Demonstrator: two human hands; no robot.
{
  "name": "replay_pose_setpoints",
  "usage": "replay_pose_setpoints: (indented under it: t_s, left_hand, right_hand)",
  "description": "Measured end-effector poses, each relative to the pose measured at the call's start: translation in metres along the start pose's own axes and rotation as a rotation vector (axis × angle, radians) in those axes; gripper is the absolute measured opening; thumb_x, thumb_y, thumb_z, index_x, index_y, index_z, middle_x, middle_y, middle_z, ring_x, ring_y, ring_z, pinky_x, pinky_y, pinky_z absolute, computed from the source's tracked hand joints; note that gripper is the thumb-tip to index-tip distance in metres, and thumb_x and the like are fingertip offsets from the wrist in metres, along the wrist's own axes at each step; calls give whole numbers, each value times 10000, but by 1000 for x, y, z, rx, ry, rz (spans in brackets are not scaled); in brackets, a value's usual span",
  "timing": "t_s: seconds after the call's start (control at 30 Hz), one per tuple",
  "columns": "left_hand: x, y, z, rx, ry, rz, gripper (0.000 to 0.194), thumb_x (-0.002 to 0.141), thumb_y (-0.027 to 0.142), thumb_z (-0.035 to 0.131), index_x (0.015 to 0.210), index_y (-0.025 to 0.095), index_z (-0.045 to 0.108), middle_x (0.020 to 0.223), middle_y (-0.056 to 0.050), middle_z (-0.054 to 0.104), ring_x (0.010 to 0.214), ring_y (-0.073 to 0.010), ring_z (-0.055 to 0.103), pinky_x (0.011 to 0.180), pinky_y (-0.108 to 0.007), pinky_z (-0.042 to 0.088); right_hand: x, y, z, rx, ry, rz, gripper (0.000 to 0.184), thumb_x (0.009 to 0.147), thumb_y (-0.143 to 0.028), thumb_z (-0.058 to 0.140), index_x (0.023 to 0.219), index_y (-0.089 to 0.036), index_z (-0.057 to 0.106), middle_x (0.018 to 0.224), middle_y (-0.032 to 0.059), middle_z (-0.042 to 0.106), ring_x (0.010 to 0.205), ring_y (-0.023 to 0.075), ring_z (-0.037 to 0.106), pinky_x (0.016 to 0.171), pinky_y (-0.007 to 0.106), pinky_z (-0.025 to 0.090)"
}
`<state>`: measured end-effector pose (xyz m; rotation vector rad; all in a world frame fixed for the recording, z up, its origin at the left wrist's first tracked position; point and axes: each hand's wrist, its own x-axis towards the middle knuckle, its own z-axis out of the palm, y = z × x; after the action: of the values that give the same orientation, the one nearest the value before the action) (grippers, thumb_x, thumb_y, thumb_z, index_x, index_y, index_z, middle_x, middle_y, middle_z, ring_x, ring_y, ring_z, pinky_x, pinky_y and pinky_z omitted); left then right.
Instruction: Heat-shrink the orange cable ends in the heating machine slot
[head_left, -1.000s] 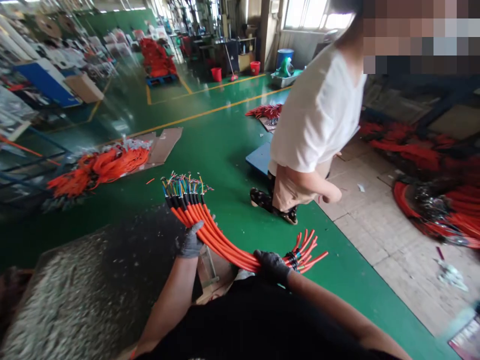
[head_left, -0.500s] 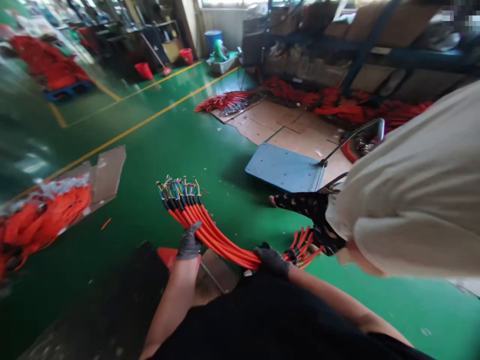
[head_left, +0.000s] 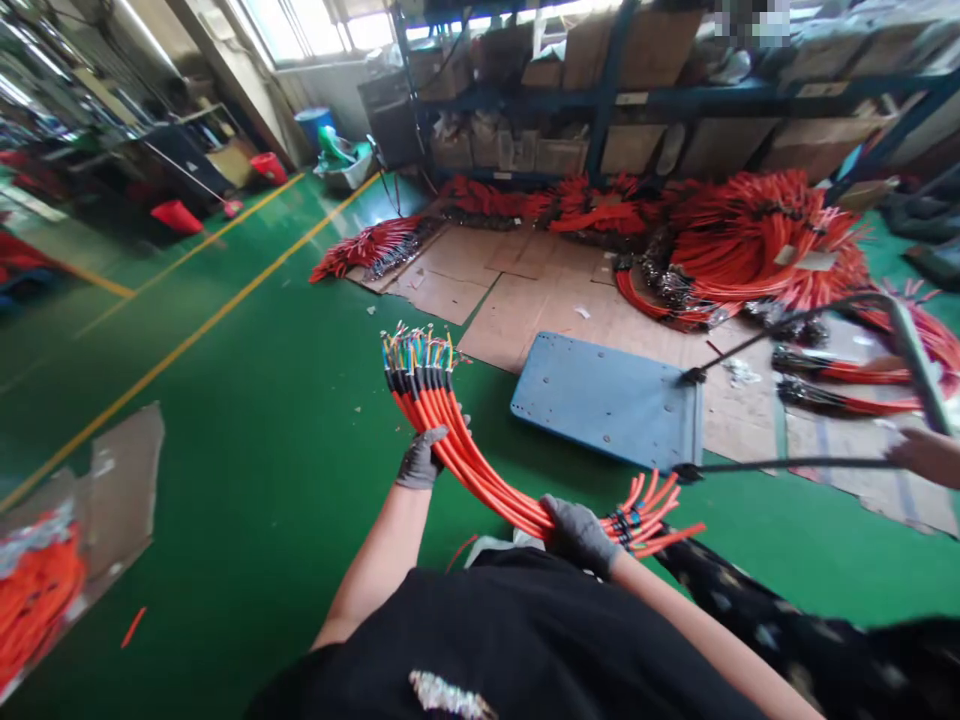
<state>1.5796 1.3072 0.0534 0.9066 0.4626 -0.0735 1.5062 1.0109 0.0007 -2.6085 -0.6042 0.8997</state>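
Observation:
Both my hands wear dark grey gloves and hold a thick bundle of orange cables [head_left: 487, 480] in an arc in front of my black top. My left hand [head_left: 420, 462] grips the bundle below its black-sleeved ends, where thin coloured wires [head_left: 418, 350] fan out upward. My right hand [head_left: 577, 533] grips it near the other end, just short of a black binding [head_left: 626, 525] and splayed orange cable tips [head_left: 660, 505].
A co-worker's hand [head_left: 926, 455] holds the metal handle of a blue flat trolley [head_left: 607, 405] at right. Orange cable heaps [head_left: 750, 240] lie on cardboard sheets before blue shelving [head_left: 600, 90] stacked with boxes. Green floor with yellow lines spreads left.
My view has swung right, bringing the shelves and cable heaps in. The co-worker's body has mostly left view, and the blue trolley has shifted. My hands keep the same hold on the bundle.

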Motion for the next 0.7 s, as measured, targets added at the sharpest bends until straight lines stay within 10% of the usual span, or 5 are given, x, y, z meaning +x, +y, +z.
replay_pose_setpoints:
  t_s: [0.7]
  left_hand:
    - [489,34,270,14,-187,-393,657,572,217,829,1217,164,713,1122,-116,828,1298,-408,694,1217,-579,483]
  right_hand:
    - [266,219,-349,-33,-46,365,341,868,-158,628,1206,-198,635,1140,133,807,1058,288,768,819,322,456]
